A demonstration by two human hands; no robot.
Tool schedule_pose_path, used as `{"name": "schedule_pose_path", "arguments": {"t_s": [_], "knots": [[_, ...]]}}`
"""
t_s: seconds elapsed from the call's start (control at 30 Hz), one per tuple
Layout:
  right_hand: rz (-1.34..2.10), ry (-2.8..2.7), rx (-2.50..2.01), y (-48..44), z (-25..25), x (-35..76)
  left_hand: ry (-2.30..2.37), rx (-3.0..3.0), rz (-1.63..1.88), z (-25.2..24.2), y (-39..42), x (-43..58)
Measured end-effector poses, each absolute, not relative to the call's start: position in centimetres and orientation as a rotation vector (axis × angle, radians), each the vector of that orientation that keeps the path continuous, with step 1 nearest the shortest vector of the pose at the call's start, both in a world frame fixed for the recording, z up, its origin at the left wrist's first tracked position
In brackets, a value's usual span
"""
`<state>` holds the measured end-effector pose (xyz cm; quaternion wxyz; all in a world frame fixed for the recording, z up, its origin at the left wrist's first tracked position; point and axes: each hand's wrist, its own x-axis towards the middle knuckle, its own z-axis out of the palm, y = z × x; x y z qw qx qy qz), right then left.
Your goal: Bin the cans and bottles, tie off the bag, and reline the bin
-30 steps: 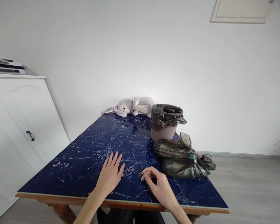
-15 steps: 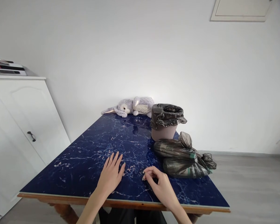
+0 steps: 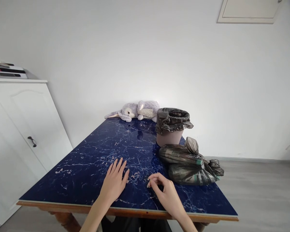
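My left hand [image 3: 114, 185] lies palm down on the dark blue marbled tabletop [image 3: 82, 170], fingers stretched forward and a little apart; it holds nothing. My right hand [image 3: 163, 190] rests on its side on the same top, fingers curled and the thumb tip close to the index finger. Nothing shows between its fingertips. Just beyond the right hand lie two knotted black plastic bags [image 3: 190, 172], bulging with contents I cannot make out. Behind them stands a pinkish bin [image 3: 169, 138] lined with a black bin bag [image 3: 174, 120], its edge folded over the rim.
A grey plush rabbit [image 3: 137, 110] lies on its side at the table's far end, against the white wall [image 3: 99, 64]. To the left is a white cabinet [image 3: 26, 129] with items on top. Grey floor [image 3: 261, 193] shows at the right.
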<state>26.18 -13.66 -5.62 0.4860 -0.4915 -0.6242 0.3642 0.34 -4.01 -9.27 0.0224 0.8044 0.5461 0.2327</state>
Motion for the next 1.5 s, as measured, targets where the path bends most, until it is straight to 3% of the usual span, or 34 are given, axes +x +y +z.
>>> {"name": "schedule_pose_path", "arguments": {"t_s": [1.5], "knots": [[0.85, -1.544, -1.19, -13.47, -6.04, 26.32, 1.789, 2.654, 0.615, -9.94, -3.85, 0.39]]}}
